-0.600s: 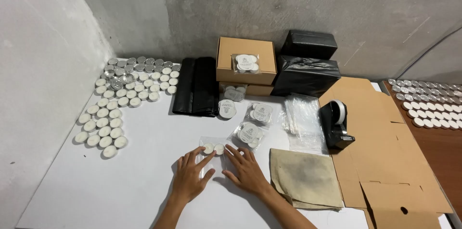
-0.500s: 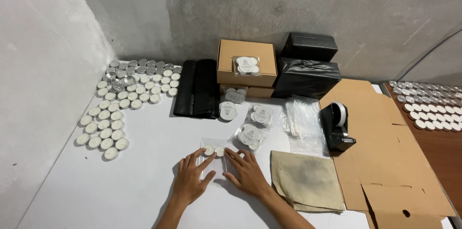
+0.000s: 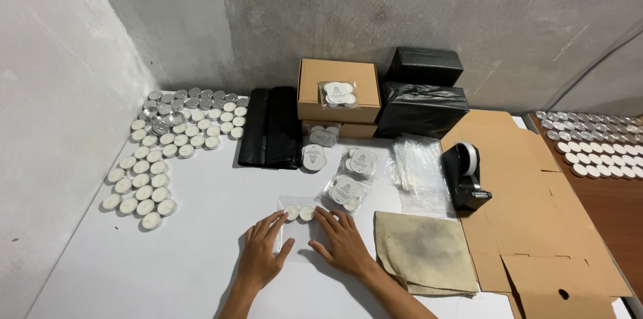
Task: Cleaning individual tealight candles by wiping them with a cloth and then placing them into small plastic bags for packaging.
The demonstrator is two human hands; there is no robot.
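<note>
Two candles (image 3: 299, 212) sit in a clear bag (image 3: 295, 224) on the white table (image 3: 167, 272). Both hands, left hand (image 3: 262, 254) and right hand (image 3: 342, 242), lie open and flat on it, barely shifted since a moment ago. The bag's lower edge is hidden under the fingers.

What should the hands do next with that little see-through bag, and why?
Probably press the small clear plastic bag flatter and fold its open end shut. Two round white tealight candles already sit at its top end, and the left hand and right hand both lie flat on it, fingers spread.
</note>
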